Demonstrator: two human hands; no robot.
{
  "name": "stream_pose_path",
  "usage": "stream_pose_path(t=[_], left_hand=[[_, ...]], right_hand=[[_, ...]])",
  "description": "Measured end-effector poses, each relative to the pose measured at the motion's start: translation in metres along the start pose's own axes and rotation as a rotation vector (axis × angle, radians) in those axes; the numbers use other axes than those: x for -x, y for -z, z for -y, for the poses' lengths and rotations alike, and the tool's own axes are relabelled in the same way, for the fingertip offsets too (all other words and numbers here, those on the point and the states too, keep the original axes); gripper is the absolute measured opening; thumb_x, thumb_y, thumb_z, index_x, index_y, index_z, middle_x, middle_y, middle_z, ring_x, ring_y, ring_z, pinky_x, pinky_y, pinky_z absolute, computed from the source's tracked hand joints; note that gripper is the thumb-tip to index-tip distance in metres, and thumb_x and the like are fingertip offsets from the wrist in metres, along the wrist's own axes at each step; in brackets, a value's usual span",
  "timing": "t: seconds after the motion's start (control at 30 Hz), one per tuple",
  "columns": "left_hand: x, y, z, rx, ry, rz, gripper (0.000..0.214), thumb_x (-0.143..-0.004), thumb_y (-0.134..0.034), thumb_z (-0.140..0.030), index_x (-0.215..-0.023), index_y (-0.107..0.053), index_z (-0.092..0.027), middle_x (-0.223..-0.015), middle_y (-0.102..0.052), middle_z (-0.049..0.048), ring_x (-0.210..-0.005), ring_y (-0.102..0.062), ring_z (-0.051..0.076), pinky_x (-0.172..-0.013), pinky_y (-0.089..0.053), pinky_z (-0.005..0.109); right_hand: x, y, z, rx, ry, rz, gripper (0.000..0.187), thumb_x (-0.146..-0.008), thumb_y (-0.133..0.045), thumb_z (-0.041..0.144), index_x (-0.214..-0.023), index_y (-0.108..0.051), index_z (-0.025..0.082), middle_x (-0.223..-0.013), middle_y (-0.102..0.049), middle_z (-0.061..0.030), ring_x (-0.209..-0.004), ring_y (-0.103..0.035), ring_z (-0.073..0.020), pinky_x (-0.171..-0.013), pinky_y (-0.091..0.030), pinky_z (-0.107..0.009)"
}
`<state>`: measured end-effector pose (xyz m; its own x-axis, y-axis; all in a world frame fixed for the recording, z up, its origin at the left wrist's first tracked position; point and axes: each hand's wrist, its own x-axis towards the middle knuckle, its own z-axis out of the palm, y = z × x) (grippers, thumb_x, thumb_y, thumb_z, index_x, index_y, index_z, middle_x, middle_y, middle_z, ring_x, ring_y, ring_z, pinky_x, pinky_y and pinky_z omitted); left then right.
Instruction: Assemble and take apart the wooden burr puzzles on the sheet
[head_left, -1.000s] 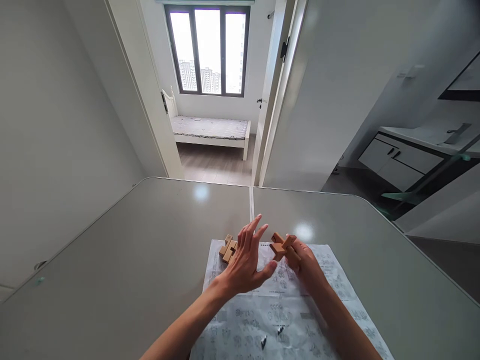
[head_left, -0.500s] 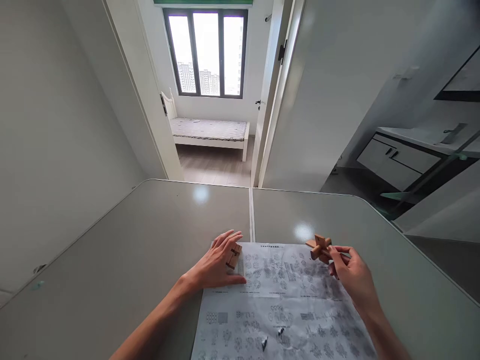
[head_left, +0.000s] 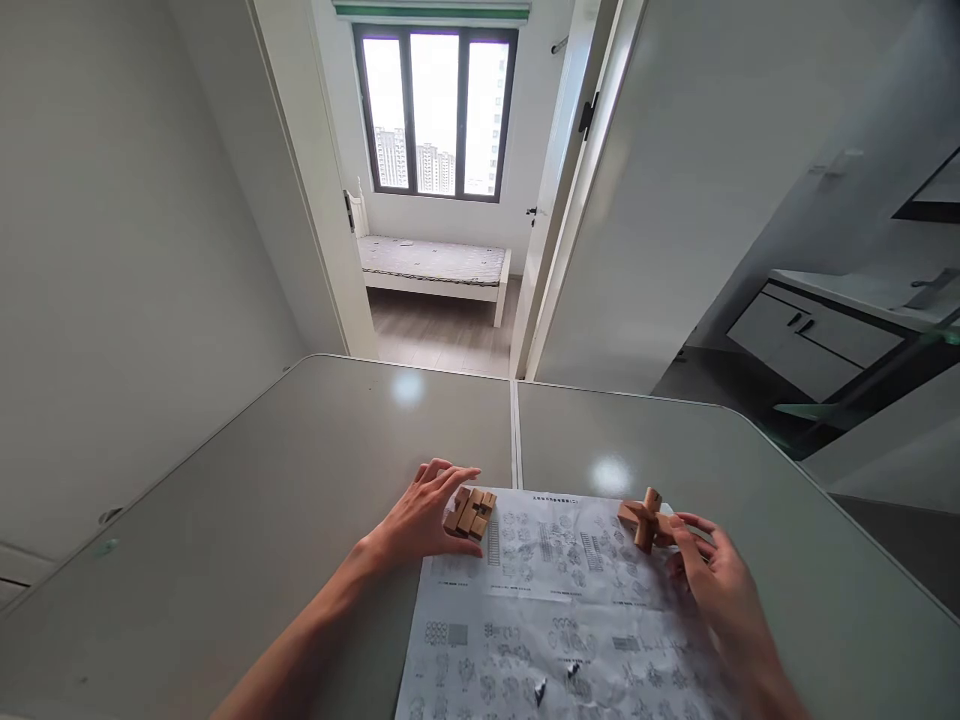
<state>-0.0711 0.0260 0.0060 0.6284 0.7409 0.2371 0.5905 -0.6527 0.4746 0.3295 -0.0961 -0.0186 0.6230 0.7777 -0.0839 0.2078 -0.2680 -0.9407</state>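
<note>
A blocky wooden puzzle (head_left: 471, 512) rests at the upper left corner of the printed paper sheet (head_left: 517, 610). Around its left side curves my left hand (head_left: 424, 515), open, the fingertips beyond it and the thumb on the near side. Whether the palm touches the puzzle I cannot tell. At the sheet's upper right, my right hand (head_left: 712, 570) pinches one arm of a cross-shaped wooden puzzle (head_left: 646, 520) between thumb and fingers. Its other arms point up, down and left; the gripped end is partly hidden.
Under the sheet is a grey table (head_left: 315, 480) with a seam (head_left: 515, 435) down its middle. Two small dark pieces (head_left: 540, 691) lie on the lower part of the sheet. Past the table's far edge are a doorway, a bed (head_left: 435, 262) and a window (head_left: 435, 110).
My left hand has opened away from the blocky puzzle, uncovering more of it. The cross-shaped puzzle has turned in my right hand, one arm now pointing up. The view has shifted slightly.
</note>
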Motion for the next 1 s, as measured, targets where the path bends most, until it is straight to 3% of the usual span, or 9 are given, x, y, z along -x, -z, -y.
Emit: stream_pose_path(t=[0.17, 0.27, 0.37, 0.47, 0.73, 0.9, 0.93, 1.0], left_hand=[[0.006, 0.006, 0.006, 0.022, 0.002, 0.011, 0.107, -0.060, -0.096, -0.063, -0.151, -0.050, -0.030, -0.148, -0.058, 0.0116, -0.123, -0.065, 0.034, -0.106, -0.054, 0.047], [0.007, 0.005, 0.007, 0.013, 0.021, 0.040, 0.099, -0.062, -0.095, -0.062, -0.146, -0.055, -0.029, -0.145, -0.059, 0.0108, -0.114, -0.070, 0.032, -0.098, -0.059, 0.044], [0.006, 0.004, 0.006, -0.012, 0.024, 0.056, 0.084, -0.067, -0.093, -0.060, -0.139, -0.061, -0.028, -0.139, -0.062, 0.0099, -0.108, -0.072, 0.031, -0.096, -0.060, 0.043], [0.005, 0.005, 0.004, -0.016, 0.023, 0.062, 0.073, -0.073, -0.089, -0.059, -0.134, -0.064, -0.027, -0.134, -0.065, 0.0090, -0.104, -0.073, 0.029, -0.093, -0.060, 0.040], [0.005, 0.006, 0.008, 0.022, 0.018, 0.078, 0.072, -0.074, -0.089, -0.058, -0.134, -0.063, -0.029, -0.133, -0.065, 0.0076, -0.105, -0.072, 0.028, -0.093, -0.059, 0.038], [0.006, 0.005, 0.012, -0.021, 0.057, 0.010, 0.081, -0.066, -0.094, -0.059, -0.136, -0.063, -0.030, -0.134, -0.060, 0.0086, -0.114, -0.066, 0.031, -0.103, -0.055, 0.045], [0.006, 0.006, 0.012, -0.043, 0.068, -0.006, 0.082, -0.064, -0.094, -0.061, -0.134, -0.065, -0.030, -0.132, -0.061, 0.0086, -0.115, -0.065, 0.032, -0.104, -0.054, 0.046], [0.005, 0.006, 0.013, -0.074, 0.080, -0.011, 0.079, -0.065, -0.093, -0.062, -0.131, -0.067, -0.029, -0.128, -0.062, 0.0083, -0.113, -0.065, 0.032, -0.102, -0.053, 0.046]], right_hand=[[0.014, -0.004, 0.002, 0.135, 0.016, -0.034, 0.071, -0.082, -0.065, 0.080, -0.123, -0.060, 0.022, -0.087, -0.078, -0.0040, -0.060, -0.065, -0.0205, -0.059, -0.052, -0.032], [0.022, -0.006, 0.007, 0.221, 0.033, -0.082, 0.073, -0.080, -0.066, 0.080, -0.125, -0.057, 0.024, -0.084, -0.077, -0.0023, -0.070, -0.071, -0.0246, -0.069, -0.054, -0.035], [0.025, -0.008, 0.011, 0.286, 0.060, -0.052, 0.068, -0.079, -0.063, 0.081, -0.117, -0.062, 0.024, -0.089, -0.079, -0.0052, -0.074, -0.073, -0.0273, -0.068, -0.054, -0.036], [0.021, -0.008, 0.009, 0.351, 0.090, -0.055, 0.060, -0.082, -0.057, 0.078, -0.104, -0.066, 0.023, -0.088, -0.080, -0.0082, -0.068, -0.072, -0.0282, -0.063, -0.053, -0.036], [-0.012, 0.000, -0.009, 0.443, 0.146, -0.108, 0.056, -0.081, -0.057, 0.077, -0.090, -0.066, 0.023, -0.085, -0.081, -0.0133, -0.065, -0.071, -0.0311, -0.061, -0.050, -0.039], [-0.004, 0.001, 0.001, 0.377, 0.153, -0.268, 0.071, -0.079, -0.068, 0.077, -0.118, -0.055, 0.019, -0.093, -0.073, -0.0086, -0.071, -0.069, -0.0273, -0.062, -0.050, -0.036], [0.002, -0.001, 0.006, 0.362, 0.184, -0.342, 0.073, -0.080, -0.068, 0.076, -0.122, -0.053, 0.019, -0.093, -0.069, -0.0071, -0.069, -0.066, -0.0253, -0.062, -0.050, -0.035], [0.019, -0.011, 0.018, 0.303, 0.304, -0.360, 0.065, -0.085, -0.068, 0.070, -0.123, -0.053, 0.019, -0.095, -0.063, -0.0052, -0.068, -0.062, -0.0217, -0.062, -0.051, -0.035]])
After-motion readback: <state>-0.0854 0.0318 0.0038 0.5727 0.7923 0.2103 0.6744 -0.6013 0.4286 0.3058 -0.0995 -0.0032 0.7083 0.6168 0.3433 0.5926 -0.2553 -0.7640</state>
